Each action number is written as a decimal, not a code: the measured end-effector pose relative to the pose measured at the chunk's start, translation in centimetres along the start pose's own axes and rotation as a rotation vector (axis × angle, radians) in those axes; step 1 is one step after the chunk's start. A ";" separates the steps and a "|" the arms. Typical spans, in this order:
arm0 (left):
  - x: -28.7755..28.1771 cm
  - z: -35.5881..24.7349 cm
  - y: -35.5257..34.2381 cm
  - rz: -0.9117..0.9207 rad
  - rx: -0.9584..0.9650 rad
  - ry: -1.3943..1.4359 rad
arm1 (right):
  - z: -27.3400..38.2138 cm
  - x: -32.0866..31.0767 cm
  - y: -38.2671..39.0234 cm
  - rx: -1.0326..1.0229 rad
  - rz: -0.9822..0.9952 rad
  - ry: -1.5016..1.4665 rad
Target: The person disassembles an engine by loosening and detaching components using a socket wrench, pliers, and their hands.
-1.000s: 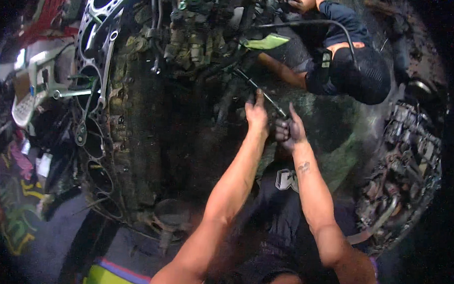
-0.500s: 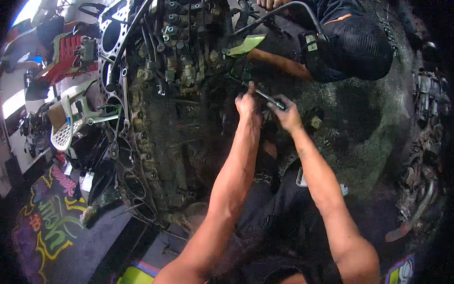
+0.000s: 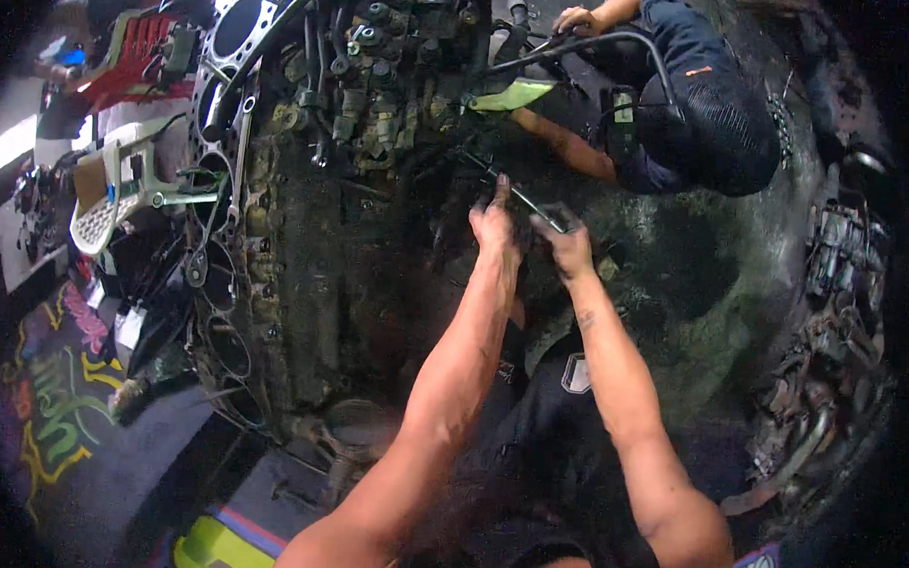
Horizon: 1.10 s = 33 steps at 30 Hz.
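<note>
A slim silver wrench (image 3: pixel 526 199) slants across the space in front of me, its far end reaching into the dark side of a large greasy engine (image 3: pixel 320 264). My right hand (image 3: pixel 570 246) is closed around the near end of its handle. Farther along, my left hand (image 3: pixel 492 225) grips the bar, with the thumb laid up along it. Shadow hides what the wrench's far end meets.
Across from me a co-worker in dark clothes (image 3: pixel 716 93) leans in, one arm reaching toward the engine. A curved black pipe (image 3: pixel 593 38) and a pale green piece (image 3: pixel 516 96) lie nearby. Head gaskets (image 3: pixel 238 21) line the left; metal parts (image 3: pixel 841 247) lie at right.
The view has shifted, so the engine and chair sit farther left and the co-worker lower. My right hand has moved slightly downward and left with the wrench handle; both hands keep their grip.
</note>
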<state>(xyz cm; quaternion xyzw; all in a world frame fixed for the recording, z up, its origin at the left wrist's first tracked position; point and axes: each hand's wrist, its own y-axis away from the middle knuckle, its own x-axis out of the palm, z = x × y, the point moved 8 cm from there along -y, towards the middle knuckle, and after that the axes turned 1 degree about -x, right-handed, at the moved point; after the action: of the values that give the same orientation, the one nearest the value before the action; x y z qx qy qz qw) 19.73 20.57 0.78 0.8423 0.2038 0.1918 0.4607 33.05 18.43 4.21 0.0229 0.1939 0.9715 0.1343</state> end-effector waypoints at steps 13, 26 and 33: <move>0.6 0.1 0.0 0.106 -0.063 0.162 | 3.6 1.5 0.5 -0.356 -0.057 0.498; 0.5 0.4 -0.5 0.229 -0.019 0.179 | 2.0 0.3 -0.6 -0.284 -0.038 0.378; -0.1 -0.8 0.2 0.077 -0.107 0.052 | -1.9 4.0 1.7 0.720 0.246 -0.610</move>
<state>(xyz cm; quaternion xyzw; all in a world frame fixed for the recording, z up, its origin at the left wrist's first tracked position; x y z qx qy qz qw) 19.31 20.96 1.36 0.8185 0.1725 0.2419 0.4917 28.62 17.27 3.06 0.3745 0.4653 0.8003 0.0530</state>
